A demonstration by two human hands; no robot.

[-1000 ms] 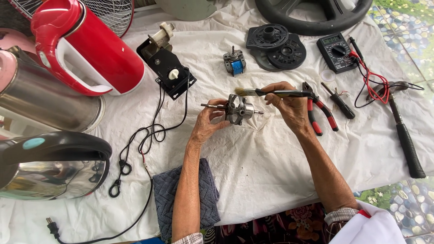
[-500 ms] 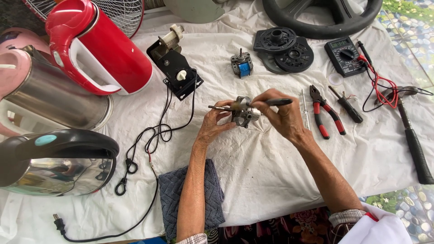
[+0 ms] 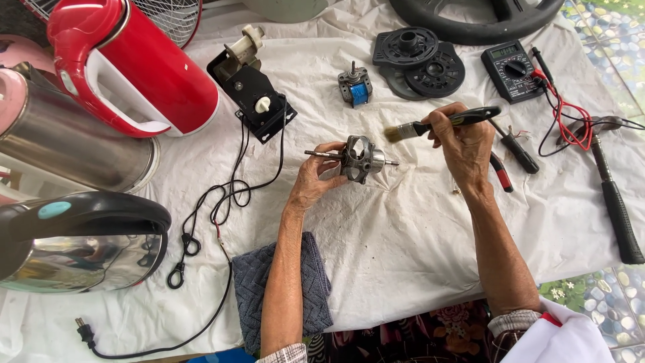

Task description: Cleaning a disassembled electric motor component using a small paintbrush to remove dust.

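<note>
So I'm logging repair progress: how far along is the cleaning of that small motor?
Done: the motor part is out of its housing, and other parts lie loose on the white cloth, such as the black discs. In hand: the left hand holds the part by its shaft while the right hand holds a brush just above it. Left: brushing and reassembly; nothing looks refitted.

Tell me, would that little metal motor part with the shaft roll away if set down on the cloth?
Probably not far: the motor core has a boxy metal frame that should stop rolling, though its thin shaft might let it tip. Being solid metal, it likely feels heavy for its size. The left hand grips it firmly.
</note>
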